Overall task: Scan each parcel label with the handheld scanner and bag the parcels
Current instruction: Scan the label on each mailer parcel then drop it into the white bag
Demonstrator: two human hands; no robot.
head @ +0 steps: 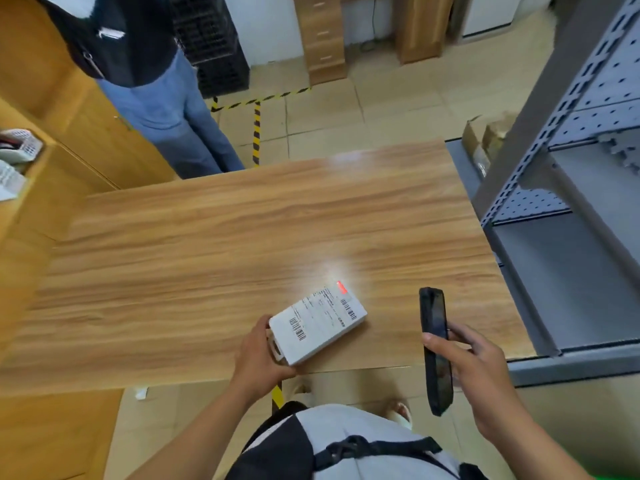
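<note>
A wood-grain surface [242, 237] fills the middle of the frame, above a tiled floor [346, 109] marked with yellow-and-black striped tape [256, 133]. A grey metal shelf unit [571, 168] stands along the right side, and a person in jeans [173, 119] stands at the upper left beside wooden cabinets [52, 98].

Near the lower edge of the surface, centre frame, lies a white box-shaped parcel [317, 325]. Its top carries a printed label [323, 315] with barcodes, and a red light patch sits at its far corner.

The left hand [258, 355] grips the parcel's near end, fingers curled round it. The right hand [474, 368] holds a black handheld scanner [435, 348] upright, just right of the parcel, fingers wrapped about it.
</note>
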